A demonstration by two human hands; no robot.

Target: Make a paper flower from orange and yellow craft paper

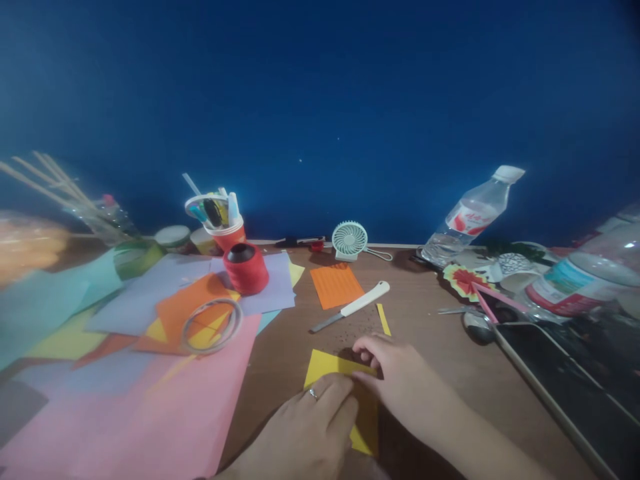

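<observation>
A yellow sheet of paper (325, 365) lies on the brown table in front of me. My left hand (305, 433), with a ring on one finger, rests on the sheet's near part with fingers bent and pressed down on it. My right hand (395, 380) lies over the sheet's right side, fingertips pinched on its upper edge. A narrow yellow paper strip (383, 319) lies just beyond, beside a white-handled knife (353, 307) and a pleated orange paper (336, 285).
Coloured sheets, a big pink one (150, 413), a tape ring (212, 325) and a red thread spool (245, 268) fill the left. A red cup of pens (225, 223), a small white fan (349, 240), a tilted water bottle (470, 217), a paper rosette (464, 279) and a dark tablet (570, 380) stand around.
</observation>
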